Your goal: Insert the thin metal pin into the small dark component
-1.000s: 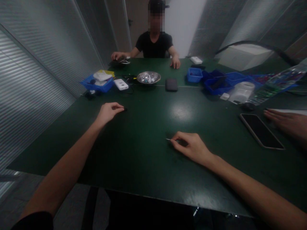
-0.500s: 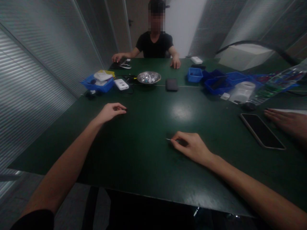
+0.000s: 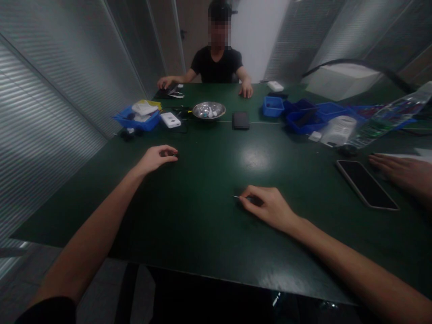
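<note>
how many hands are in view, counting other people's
5: your left hand; your right hand, pinching a thin pale piece; across the table, one hand and, further right, another hand; and a fifth hand at the picture's right edge. More may be hidden.

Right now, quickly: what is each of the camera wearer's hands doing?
Left hand: curled, thumb and finger slightly apart; whether it holds anything cannot be told.
Right hand: closed, pinching a thin pale stick.
</note>
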The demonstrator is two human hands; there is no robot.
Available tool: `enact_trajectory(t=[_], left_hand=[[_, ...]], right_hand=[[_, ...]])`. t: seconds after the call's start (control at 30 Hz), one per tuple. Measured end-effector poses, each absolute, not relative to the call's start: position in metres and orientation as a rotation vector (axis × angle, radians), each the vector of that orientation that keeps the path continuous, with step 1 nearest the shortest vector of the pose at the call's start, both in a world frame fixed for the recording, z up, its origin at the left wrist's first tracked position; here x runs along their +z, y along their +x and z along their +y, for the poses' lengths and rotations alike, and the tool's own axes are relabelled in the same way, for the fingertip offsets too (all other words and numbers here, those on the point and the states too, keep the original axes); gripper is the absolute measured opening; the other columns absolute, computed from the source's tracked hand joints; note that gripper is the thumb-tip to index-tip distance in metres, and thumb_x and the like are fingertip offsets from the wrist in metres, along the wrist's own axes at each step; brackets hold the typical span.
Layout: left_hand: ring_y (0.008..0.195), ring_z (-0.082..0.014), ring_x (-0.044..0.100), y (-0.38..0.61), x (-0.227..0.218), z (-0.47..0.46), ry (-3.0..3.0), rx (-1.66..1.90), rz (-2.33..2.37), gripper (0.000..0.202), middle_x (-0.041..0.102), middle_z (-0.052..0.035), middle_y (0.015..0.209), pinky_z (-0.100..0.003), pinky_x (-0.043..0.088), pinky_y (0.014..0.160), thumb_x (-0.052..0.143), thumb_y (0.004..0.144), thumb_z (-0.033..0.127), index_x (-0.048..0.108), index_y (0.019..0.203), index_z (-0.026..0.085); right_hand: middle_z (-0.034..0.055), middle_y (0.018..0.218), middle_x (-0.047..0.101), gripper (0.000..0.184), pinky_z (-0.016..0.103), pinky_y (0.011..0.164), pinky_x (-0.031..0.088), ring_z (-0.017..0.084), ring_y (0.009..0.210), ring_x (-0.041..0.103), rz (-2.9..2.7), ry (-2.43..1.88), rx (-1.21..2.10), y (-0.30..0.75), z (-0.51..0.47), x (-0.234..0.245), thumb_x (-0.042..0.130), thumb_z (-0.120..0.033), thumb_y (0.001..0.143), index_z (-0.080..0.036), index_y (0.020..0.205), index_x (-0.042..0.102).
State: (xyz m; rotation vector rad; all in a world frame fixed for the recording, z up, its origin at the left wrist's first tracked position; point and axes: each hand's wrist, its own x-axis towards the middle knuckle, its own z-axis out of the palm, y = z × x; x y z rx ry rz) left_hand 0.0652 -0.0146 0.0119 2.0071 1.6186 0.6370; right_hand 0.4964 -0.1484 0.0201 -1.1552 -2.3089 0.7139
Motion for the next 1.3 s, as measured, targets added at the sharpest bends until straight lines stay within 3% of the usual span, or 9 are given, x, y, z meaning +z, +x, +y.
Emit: enact_trajectory(t=[0.1,0.2,0.5,0.63,1.0,1.3], left_hand=[[0.083,-0.0220,0.064,0.064,0.013,-0.016,1.985,0.648,1.734,0.047,0.073,-0.0080,0.101,-0.032,0.046,0.069,0.082,0.074,0.054,0.076,0.108,0.022],[0.081,-0.0221,0.065,0.071,0.016,-0.020,1.971,0.618,1.716,0.042,0.072,-0.0066,0.093,-0.033,0.047,0.068,0.080,0.077,0.054,0.077,0.103,0.022],[0.095,-0.0217,0.064,0.183,0.022,-0.082,2.263,0.566,0.994,0.022,0.070,-0.0076,0.108,-0.034,0.050,0.082,0.068,0.094,0.036,0.074,0.110,0.023],[0.096,-0.0209,0.061,0.214,0.020,-0.108,2.333,0.529,0.771,0.018,0.068,-0.0064,0.103,-0.034,0.048,0.085,0.068,0.096,0.031,0.072,0.110,0.020],[0.094,-0.0208,0.059,0.219,0.018,-0.116,2.369,0.498,0.713,0.017,0.066,-0.0063,0.101,-0.033,0.045,0.084,0.067,0.097,0.029,0.070,0.111,0.019],[0.093,-0.0200,0.059,0.219,0.017,-0.113,2.366,0.480,0.696,0.016,0.066,-0.0052,0.100,-0.033,0.044,0.084,0.066,0.098,0.030,0.069,0.110,0.019]], right_hand=[[0.0019,0.081,0.072,0.024,0.026,0.059,0.045,0.013,0.063,0.063,-2.312,-1.148,0.721,0.496,-0.148,0.020,0.056,-0.037,0.101,-0.020,0.094,0.071],[0.0020,0.082,0.073,0.023,0.026,0.060,0.045,0.014,0.064,0.064,-2.311,-1.145,0.723,0.497,-0.148,0.020,0.056,-0.037,0.101,-0.021,0.094,0.071],[0.0004,0.080,0.071,0.021,0.025,0.061,0.043,0.013,0.064,0.063,-2.311,-1.140,0.689,0.494,-0.148,0.015,0.058,-0.035,0.101,-0.020,0.092,0.070],[-0.0004,0.077,0.069,0.019,0.024,0.060,0.043,0.012,0.063,0.062,-2.312,-1.072,0.698,0.491,-0.150,0.012,0.059,-0.033,0.100,-0.020,0.090,0.069],[-0.0015,0.074,0.064,0.012,0.023,0.059,0.041,0.011,0.062,0.059,-2.341,-1.007,0.681,0.489,-0.152,0.016,0.061,-0.023,0.097,-0.019,0.088,0.067],[-0.0008,0.076,0.066,0.012,0.023,0.062,0.042,0.011,0.064,0.060,-2.288,-1.018,0.707,0.479,-0.151,0.012,0.062,-0.025,0.098,-0.019,0.089,0.068]])
